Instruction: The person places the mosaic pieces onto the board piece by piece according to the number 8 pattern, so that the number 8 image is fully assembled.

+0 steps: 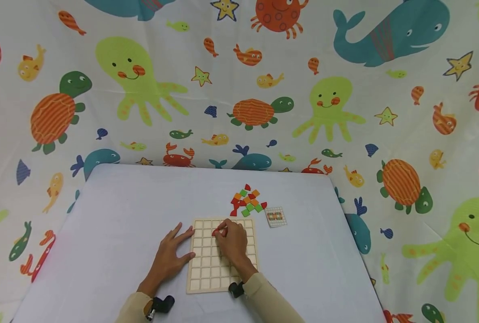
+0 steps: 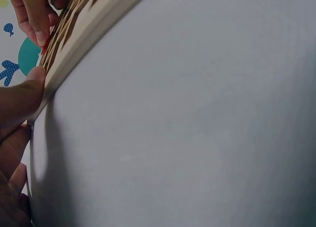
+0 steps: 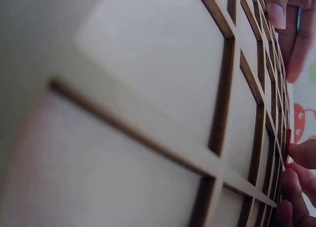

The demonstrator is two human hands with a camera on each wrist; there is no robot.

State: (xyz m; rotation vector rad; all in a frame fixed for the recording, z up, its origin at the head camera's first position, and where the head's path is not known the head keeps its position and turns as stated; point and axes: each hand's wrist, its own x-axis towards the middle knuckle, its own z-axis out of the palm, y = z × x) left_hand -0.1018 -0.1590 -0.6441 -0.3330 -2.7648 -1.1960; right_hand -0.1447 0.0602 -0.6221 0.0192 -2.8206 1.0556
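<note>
A wooden grid board [image 1: 205, 272] with square recesses lies on the white table. My left hand [image 1: 172, 252] rests at the board's left edge with its fingers spread, and the thumb [image 2: 35, 84] touches the frame in the left wrist view. Over the upper middle of the grid, my right hand [image 1: 233, 242] pinches a small red piece [image 3: 287, 145] between thumb and fingertips. The piece is at the grid surface; its full outline is hidden by the fingers, and I cannot tell whether it sits inside a recess.
Beyond the board's upper right corner lies a loose group of red, orange and green pieces [image 1: 247, 200]. Right of them is a small pattern card [image 1: 276, 222] with a printed grid. A sea-animal print cloth [image 1: 199, 98] hangs behind the white table [image 1: 134, 206].
</note>
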